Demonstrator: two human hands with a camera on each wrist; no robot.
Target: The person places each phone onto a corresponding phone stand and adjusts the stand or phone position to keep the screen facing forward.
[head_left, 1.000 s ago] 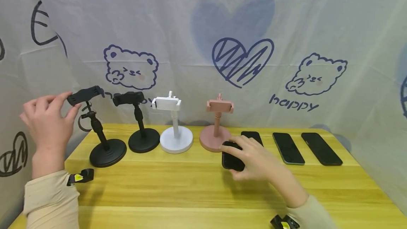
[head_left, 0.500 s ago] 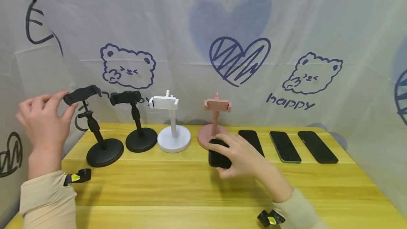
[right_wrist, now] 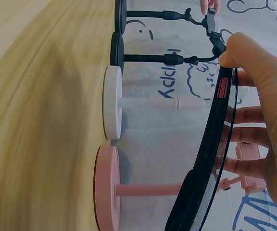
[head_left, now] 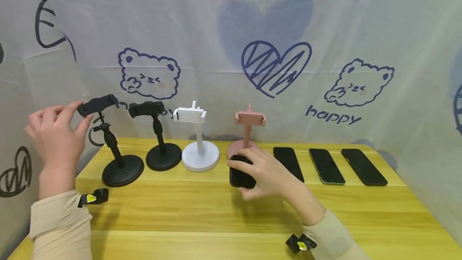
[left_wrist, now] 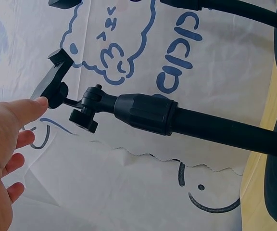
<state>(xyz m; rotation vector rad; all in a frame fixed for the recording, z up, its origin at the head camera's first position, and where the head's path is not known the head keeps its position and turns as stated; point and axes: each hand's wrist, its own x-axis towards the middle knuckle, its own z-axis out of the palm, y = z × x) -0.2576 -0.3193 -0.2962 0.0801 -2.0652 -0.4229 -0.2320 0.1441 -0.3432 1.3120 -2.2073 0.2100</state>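
Standing on the yellow table [head_left: 187, 212] (printed cloth [head_left: 216, 23] behind) are 4 stands [head_left: 200, 161].

Even light leaves soft shadows (table [head_left: 173, 216] included).

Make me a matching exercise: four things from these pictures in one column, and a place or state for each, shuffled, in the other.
Column one
1. Left hand
2. White stand
3. Right hand
4. Pink stand

Column two
A. Third stand from the left in the head view
B. Has its base partly hidden in the head view
C. Pinches the clamp of the leftmost black stand
D. Holds a phone off the table

Right pairs: 1-C, 2-A, 3-D, 4-B
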